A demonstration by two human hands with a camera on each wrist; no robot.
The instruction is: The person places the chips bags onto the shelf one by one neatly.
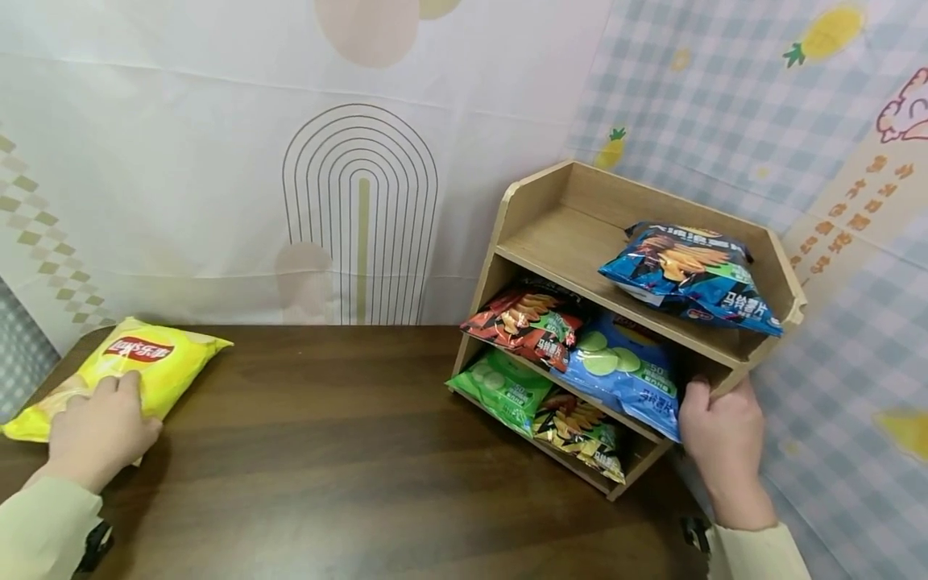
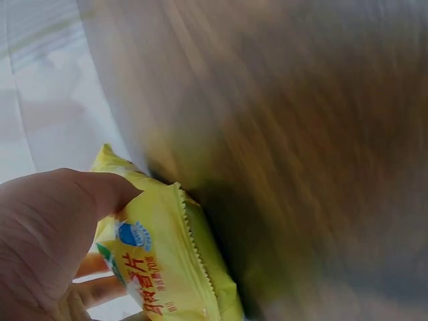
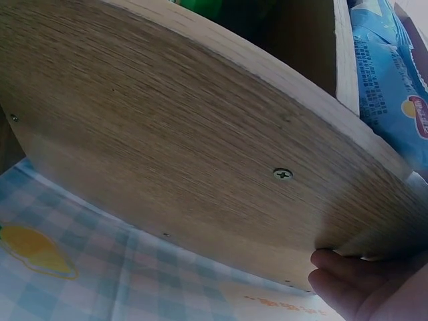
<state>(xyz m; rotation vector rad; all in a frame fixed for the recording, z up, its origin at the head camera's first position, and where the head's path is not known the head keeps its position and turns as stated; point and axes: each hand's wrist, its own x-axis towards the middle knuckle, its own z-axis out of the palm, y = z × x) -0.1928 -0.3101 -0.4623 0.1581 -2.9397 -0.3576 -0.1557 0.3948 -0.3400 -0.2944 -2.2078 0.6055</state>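
Observation:
At the left end of the table, my left hand (image 1: 97,427) grips a yellow bag of potato chips (image 1: 170,354). In the left wrist view, my thumb lies on one face of the yellow bag (image 2: 167,261), with fingers behind it. My right hand (image 1: 725,431) holds the right side panel of a wooden shelf rack (image 1: 558,229), thumb at the front edge. From the right wrist camera, the fingertips (image 3: 334,264) touch the panel's outer face. The rack stands angled and bears a dark blue chip bag (image 1: 689,266) on top.
On the rack's middle level lie a red chip bag (image 1: 525,322) and a light blue one (image 1: 619,362). Below them are a green bag (image 1: 507,387) and a black-and-gold bag (image 1: 580,431). Patterned cloth (image 1: 493,121) hangs behind the brown table (image 1: 326,451) and on its right.

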